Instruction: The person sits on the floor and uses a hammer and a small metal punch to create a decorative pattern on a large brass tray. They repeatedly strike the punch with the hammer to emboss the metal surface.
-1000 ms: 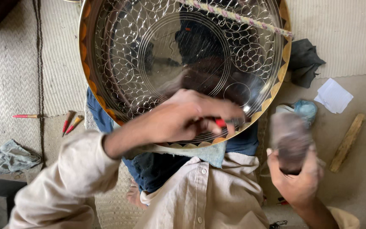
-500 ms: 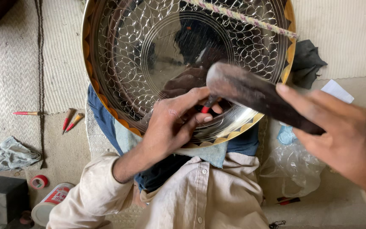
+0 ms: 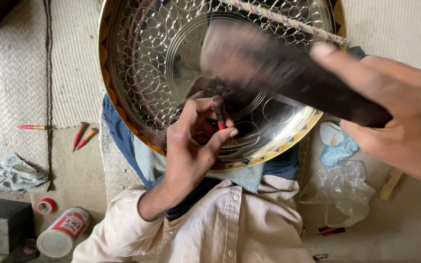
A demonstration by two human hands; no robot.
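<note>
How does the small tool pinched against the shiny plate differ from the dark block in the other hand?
The small red-shafted punch is thin and stands upright on the large engraved metal plate, pinched in the left hand. The dark wooden mallet block is much bigger and thicker, lies slanted above the plate and looks motion-blurred in the right hand. Each is gripped by one hand.

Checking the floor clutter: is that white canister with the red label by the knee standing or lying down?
Lying down. The white canister rests on its side on the floor, its round end facing the camera, next to a small red tape roll.
</note>
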